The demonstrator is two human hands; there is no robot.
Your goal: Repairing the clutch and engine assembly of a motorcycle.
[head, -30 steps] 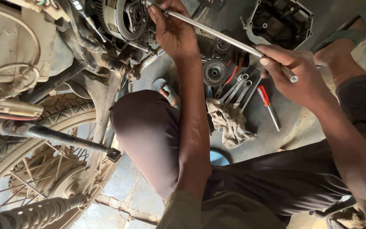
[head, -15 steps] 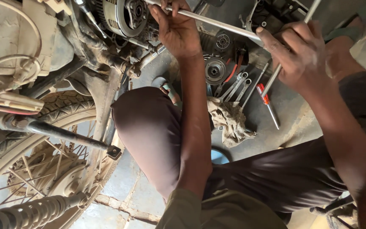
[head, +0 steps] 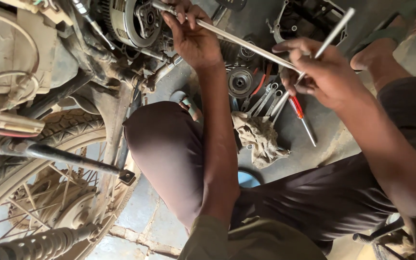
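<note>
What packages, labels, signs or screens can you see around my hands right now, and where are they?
None in view: no package, label, sign or screen.
Left hand: holds the long metal rod at the engine's clutch.
Right hand: holds the rod's other end and a thin metal bar.
Floor: a red-handled screwdriver, wrenches, a crumpled rag.

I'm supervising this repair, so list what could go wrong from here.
1. The long wrench is steadied near the clutch only by the left hand; it may slip off.
2. The right hand holds a thin rod crossing the wrench; its grip looks loose.
3. Spanners lying on the floor could be kicked.
</note>
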